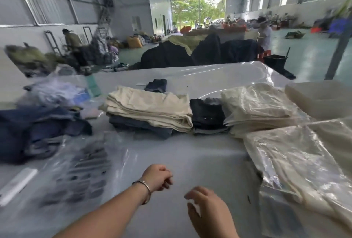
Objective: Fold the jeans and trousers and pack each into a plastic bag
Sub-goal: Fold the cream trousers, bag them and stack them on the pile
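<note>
Table [190, 154]: grey, covered in a clear sheet; it carries everything below; bare patch right in front of the hands.
Loose pile [34, 129]: dark blue jeans heaped unfolded at the left edge; they lie left of and beyond the left hand, which is the nearer hand to them; no clear long axis in the heap.
Folded stack [150, 108]: cream trousers on top of darker pairs, not bagged; straight ahead of both hands, well apart, long side running left to right.
Dark folded pair [207, 112]: just beside the stack's right end, touching the bagged stack next to it.
Bagged cream stack [261, 104]: plastic bags each holding folded cream trousers.
Near bag [297, 163]: another cream pair in plastic, right of the right hand.
Blurred bag [82, 173]: clear plastic with dark cloth inside, near left; too smeared to say more.
Left hand [157, 177]: fingers loosely curled, holding nothing; above the bare table.
Right hand [207, 209]: fingers relaxed and spread, holding nothing; near the left hand.
Judgement: a fresh pair is due; the loose pile favours the left hand.
</note>
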`<state>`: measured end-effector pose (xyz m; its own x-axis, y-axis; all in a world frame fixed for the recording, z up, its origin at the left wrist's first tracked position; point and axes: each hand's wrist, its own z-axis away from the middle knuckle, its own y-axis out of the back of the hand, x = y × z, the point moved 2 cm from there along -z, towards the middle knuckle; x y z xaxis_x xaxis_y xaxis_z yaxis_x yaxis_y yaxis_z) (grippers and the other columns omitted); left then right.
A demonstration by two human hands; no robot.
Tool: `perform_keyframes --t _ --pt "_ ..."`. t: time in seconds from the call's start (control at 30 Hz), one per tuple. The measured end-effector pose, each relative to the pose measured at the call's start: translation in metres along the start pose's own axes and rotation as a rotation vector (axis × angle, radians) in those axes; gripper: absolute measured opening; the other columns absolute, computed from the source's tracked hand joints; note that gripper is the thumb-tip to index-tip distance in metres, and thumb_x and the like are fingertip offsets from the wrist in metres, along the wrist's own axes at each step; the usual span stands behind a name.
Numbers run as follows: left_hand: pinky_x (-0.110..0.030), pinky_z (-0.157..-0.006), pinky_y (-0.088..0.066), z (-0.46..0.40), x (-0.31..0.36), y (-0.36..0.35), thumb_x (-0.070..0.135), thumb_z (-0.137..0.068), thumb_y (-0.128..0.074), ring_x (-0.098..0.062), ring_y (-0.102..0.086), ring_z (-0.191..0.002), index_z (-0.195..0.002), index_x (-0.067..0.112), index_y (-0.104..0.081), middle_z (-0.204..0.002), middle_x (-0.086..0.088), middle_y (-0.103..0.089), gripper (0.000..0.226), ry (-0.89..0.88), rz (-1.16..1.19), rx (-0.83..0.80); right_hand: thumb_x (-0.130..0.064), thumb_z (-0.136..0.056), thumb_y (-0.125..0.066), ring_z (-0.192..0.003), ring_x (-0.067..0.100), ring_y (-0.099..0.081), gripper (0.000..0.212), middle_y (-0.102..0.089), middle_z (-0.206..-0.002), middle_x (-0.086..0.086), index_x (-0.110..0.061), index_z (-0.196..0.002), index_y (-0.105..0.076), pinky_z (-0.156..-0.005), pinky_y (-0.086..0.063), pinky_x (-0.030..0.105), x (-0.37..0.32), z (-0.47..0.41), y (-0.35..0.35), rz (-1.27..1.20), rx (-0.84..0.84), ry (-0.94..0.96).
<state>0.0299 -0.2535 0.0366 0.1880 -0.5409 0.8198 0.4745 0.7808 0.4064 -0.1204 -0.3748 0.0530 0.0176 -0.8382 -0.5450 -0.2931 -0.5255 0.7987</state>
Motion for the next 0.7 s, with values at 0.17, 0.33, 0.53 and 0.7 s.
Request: perform_keyframes --t 0.17,0.33,0.53,0.7 --pt "-0.022 -0.053 -0.038 -0.071 -0.006 0.093 0.008 -0.084 -0.057 -0.018 -0.055 -0.053 -0.068 0.014 -0.058 -0.061 -0.003 -0.062 0.017 -0.065 -0.166 0.233 -0.027 -0.058 -0.087 -0.072 -0.001 -0.064 0.027 -0.064 -0.086 -0.019 -0.034 -0.078 -0.071 -0.061 -0.045 0.007 -0.004 -0.056 -0.053 -0.058 -0.126 -0.062" --pt "-0.031 -0.082 -0.050 -0.178 0.042 0.144 0.021 -0.083 -0.057 -0.024 -0.059 -0.097 -0.090 0.022 -0.067 -0.099 -0.003 -0.067 0.013 -0.351 -0.684 0.361 -0.032 -0.088 -0.056 -0.100 -0.004 -0.054 0.018 -0.052 -0.109 -0.026 -0.038 -0.104 -0.063 -0.082 -0.041 0.011 0.010 -0.143 -0.092 -0.040 -0.046 -0.138" --pt "-0.038 -0.100 -0.036 -0.307 0.094 0.164 0.048 -0.083 -0.060 -0.019 -0.041 -0.126 -0.128 0.030 -0.052 -0.131 0.003 -0.051 0.049 -0.590 -1.166 0.340 -0.028 -0.087 -0.057 -0.100 0.003 -0.054 0.019 -0.054 -0.107 -0.020 -0.035 -0.104 -0.063 -0.078 -0.043 0.022 0.023 -0.246 -0.126 0.000 -0.018 -0.216" --pt "-0.040 -0.098 -0.038 -0.362 0.090 0.169 0.058 -0.084 -0.055 -0.022 -0.047 -0.122 -0.137 0.038 -0.041 -0.133 0.005 -0.050 0.057 -0.637 -1.302 0.192 -0.023 -0.085 -0.053 -0.094 0.017 -0.057 0.016 -0.060 -0.100 -0.008 -0.024 -0.096 -0.065 -0.074 -0.046 0.028 0.037 -0.319 -0.129 0.087 0.050 -0.270"
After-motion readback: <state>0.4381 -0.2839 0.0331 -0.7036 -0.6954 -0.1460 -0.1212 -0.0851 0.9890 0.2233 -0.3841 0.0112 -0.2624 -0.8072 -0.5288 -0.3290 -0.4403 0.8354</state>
